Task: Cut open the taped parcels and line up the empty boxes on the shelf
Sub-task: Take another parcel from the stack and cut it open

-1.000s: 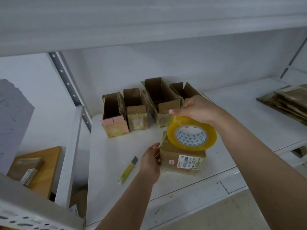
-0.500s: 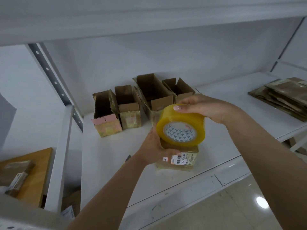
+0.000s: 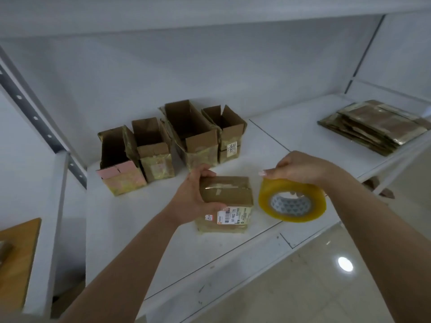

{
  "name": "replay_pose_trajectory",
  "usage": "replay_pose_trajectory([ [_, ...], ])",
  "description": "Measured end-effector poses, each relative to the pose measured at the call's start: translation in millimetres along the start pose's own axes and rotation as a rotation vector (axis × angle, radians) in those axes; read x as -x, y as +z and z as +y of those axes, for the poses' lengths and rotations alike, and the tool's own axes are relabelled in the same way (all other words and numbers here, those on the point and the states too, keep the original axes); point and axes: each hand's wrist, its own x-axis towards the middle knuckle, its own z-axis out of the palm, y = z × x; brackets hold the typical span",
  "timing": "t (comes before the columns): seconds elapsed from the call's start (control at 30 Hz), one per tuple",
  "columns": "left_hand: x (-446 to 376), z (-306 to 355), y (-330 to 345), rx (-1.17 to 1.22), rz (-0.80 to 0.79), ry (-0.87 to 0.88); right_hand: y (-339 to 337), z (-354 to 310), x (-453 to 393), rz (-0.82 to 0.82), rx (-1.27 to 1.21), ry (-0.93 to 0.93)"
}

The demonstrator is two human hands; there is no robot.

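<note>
Squarely near the front edge of the white shelf sat the taped parcel, a small brown box with a printed label on its near face and tape crossing its closed top. The left hand gripped the parcel's left side, fingers curled over the top edge and thumb pressed along the near face beside the label. Just to the right of the parcel, the right hand held a roll of yellow tape from above, fingers wrapped over its upper rim, the roll tilted so its patterned core faced the camera. Behind the parcel, toward the back wall, four opened boxes stood in a row with flaps up, the leftmost showing pink flaps. Far to the right of the parcel, on the same shelf level, lay a stack of flattened cardboard. Left of the parcel, beyond the shelf upright, an orange-brown board showed.
</note>
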Motion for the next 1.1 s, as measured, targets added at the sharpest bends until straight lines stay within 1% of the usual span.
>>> replay_pose_trajectory([
  [0.07,0.5,-1.6,-1.4,-0.001,-0.018,0.000,14.3,12.9,-9.6,-0.011,-0.058,0.044],
  [0.13,1.4,-3.7,-2.4,-0.016,-0.034,-0.002,30.3,22.5,-19.5,0.002,-0.055,0.077],
  [0.27,3.9,2.7,-4.0,-0.070,-0.080,-0.029,55.3,30.9,-30.0,-0.026,-0.067,0.065],
  [0.33,5.3,12.3,-7.5,-0.228,-0.103,-0.004,58.0,30.6,-31.0,-0.017,-0.086,0.051],
  [0.43,5.5,34.9,-8.2,-0.679,-0.167,0.105,60.3,31.8,-33.9,0.009,-0.060,0.044],
  [0.47,5.5,42.3,-3.5,-0.778,-0.194,0.132,61.3,32.4,-35.1,0.020,-0.054,0.046],
  [0.57,6.7,50.3,19.4,-0.902,-0.306,0.158,63.4,33.3,-37.9,0.031,-0.030,0.040],
  [0.67,3.2,41.3,28.9,-1.017,-0.349,0.151,64.8,33.5,-40.1,0.051,0.010,0.046],
  [0.73,-1.3,42.7,25.5,-1.007,-0.373,0.140,65.5,33.6,-41.0,0.062,0.017,0.060],
  [0.83,-5.2,54.0,30.1,-0.925,-0.396,0.118,65.8,33.1,-40.6,0.066,0.025,0.068],
  [0.97,-5.9,55.1,45.0,-1.000,-0.413,0.156,64.0,32.1,-38.0,0.052,0.036,0.058],
  [1.03,-9.5,52.8,31.7,-0.939,-0.448,0.199,63.8,30.6,-35.8,0.031,0.024,0.045],
  [1.1,-8.4,49.4,16.1,-0.863,-0.475,0.228,63.9,26.9,-33.2,-0.029,-0.002,0.013],
])
